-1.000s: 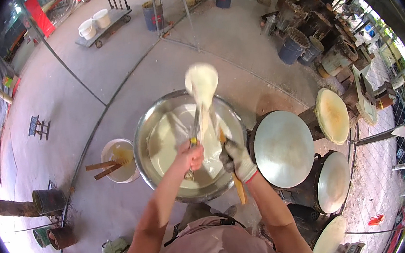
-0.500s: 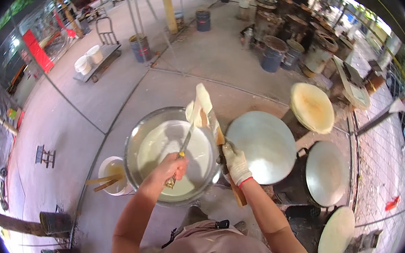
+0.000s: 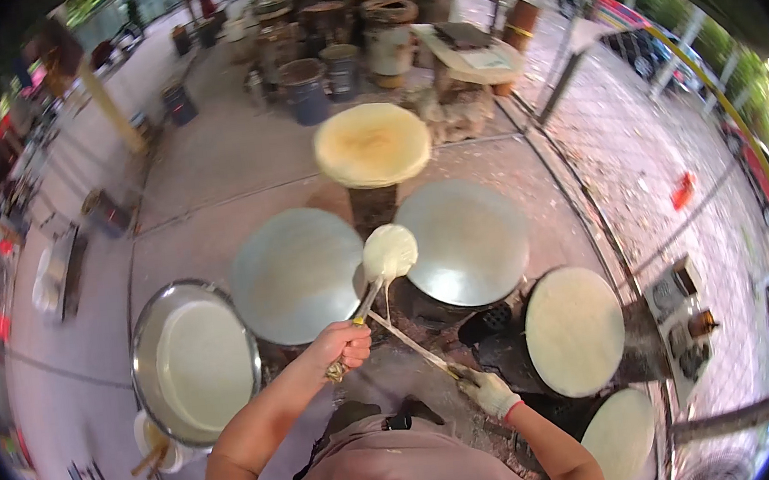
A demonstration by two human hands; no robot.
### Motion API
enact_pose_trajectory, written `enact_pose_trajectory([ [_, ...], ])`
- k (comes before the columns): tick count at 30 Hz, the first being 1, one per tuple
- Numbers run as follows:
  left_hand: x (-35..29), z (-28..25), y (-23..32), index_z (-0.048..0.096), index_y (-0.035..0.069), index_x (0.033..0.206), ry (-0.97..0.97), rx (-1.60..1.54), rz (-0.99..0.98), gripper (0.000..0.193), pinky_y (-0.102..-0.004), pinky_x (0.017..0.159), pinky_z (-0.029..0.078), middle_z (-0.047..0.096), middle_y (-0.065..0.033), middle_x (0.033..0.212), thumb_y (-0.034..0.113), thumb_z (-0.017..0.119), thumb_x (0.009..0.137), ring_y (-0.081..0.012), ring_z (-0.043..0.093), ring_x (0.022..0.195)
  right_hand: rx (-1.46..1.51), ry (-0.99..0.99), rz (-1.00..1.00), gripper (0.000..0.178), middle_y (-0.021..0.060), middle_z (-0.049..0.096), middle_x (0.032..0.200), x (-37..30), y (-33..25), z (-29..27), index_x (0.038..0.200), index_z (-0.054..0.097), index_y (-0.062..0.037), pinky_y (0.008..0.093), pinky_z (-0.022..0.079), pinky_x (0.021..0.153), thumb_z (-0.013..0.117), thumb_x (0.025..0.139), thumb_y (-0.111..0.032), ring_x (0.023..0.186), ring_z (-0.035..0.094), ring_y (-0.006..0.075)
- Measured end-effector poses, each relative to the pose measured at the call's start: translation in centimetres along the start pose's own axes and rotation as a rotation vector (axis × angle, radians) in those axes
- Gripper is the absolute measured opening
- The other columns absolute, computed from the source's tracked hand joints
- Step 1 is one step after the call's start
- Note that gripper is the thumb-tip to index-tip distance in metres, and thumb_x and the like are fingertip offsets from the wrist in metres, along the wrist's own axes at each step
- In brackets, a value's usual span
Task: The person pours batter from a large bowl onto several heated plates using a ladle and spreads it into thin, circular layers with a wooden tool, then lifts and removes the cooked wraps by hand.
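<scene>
One ladle (image 3: 389, 252), heaped with pale batter, raised between two bare round griddle plates, a thin string of batter dripping from the bowl. Gripped at the handle's lower end by the bare left hand (image 3: 343, 346), fist clenched around it. Just right of the ladle's handle, a thin wooden stick (image 3: 411, 345), slanting down to the gloved right hand (image 3: 487, 390), clasped around its near end. Left of the ladle, the left griddle plate (image 3: 297, 273); right of the ladle, the right griddle plate (image 3: 464, 241). Beyond the ladle, a plate with a yellowish cooked sheet (image 3: 372, 144). Lower right of the ladle, two plates coated pale (image 3: 574, 330). Far left of the ladle, a big metal basin of white batter (image 3: 194, 360), with a small bucket (image 3: 155, 442) against its near rim.
</scene>
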State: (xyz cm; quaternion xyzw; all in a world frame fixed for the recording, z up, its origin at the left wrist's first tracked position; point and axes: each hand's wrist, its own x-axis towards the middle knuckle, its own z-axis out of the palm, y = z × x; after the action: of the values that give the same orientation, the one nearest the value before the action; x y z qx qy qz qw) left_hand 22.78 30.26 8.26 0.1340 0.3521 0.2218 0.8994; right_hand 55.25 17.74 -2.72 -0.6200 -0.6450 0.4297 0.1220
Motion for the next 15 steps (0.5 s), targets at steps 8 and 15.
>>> enact_pose_trajectory([
  [8, 17.5, 7.1, 2.1, 0.039, 0.008, 0.097, -0.058, 0.873, 0.287, 0.014, -0.0257, 0.035, 0.031, 0.039, 0.0001, 0.057, 0.009, 0.051, 0.090, -0.0076, 0.037, 0.039, 1.053, 0.683, 0.296, 0.042, 0.0015, 0.061, 0.089, 9.7, 3.6, -4.2, 0.133, 0.048, -0.0074, 0.0207, 0.043, 0.063, 0.051, 0.093, -0.020, 0.071, 0.053, 0.0092],
  [15, 34.8, 5.0, 0.2, 0.043, -0.001, 0.101, 0.104, 1.533, 0.463, 0.029, -0.0489, 0.069, 0.044, 0.059, -0.0270, 0.086, 0.017, 0.054, 0.081, -0.0427, 0.059, 0.082, 1.230, 1.155, 0.279, 0.040, 0.0004, 0.058, 0.077, 15.9, 9.8, -3.4, 0.133, 0.047, -0.0118, 0.0243, 0.043, 0.054, 0.046, 0.094, -0.019, 0.061, 0.053, 0.0105],
])
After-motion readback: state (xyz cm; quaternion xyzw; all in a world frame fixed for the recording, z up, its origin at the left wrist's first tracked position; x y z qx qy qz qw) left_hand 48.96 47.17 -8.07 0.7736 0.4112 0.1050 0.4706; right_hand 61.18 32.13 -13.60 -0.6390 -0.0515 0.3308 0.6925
